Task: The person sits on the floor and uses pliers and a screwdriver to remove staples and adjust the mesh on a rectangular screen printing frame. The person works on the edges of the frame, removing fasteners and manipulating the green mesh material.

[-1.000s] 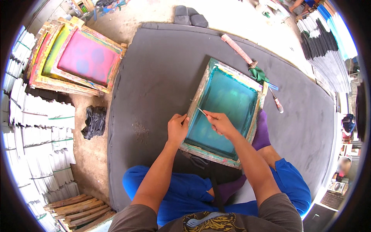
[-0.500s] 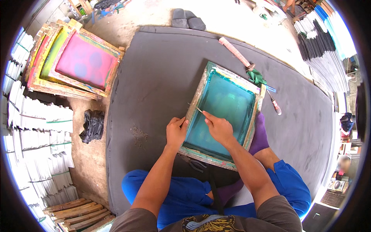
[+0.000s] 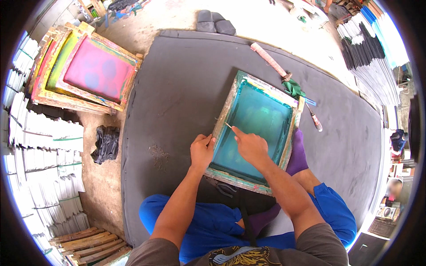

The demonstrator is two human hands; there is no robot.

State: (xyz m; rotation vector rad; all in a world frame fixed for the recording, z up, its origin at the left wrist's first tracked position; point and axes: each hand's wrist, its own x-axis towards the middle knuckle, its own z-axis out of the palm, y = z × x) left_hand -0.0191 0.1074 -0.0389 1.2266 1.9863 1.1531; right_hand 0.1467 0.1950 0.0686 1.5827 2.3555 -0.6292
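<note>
A wooden screen-printing frame with teal mesh lies tilted across the dark mat before my crossed legs. My left hand is closed on its left rail, thumb on top. Over the mesh, my right hand pinches a thin pale tool, index finger stretched along it. The tool's tip meets the inner edge of the left rail; most of it is hidden in my fingers, so I cannot name its kind. Pliers lie partly under the frame's near edge.
Beyond the frame lie a hammer with a pink-wrapped handle, a green cloth and a screwdriver. More printing frames are stacked at left, above a black plastic bag. Small debris dots the mat.
My right hand has turned slightly, its back showing more, and the tool's tip has shifted a little along the rail. My left hand and the frame stay put.
</note>
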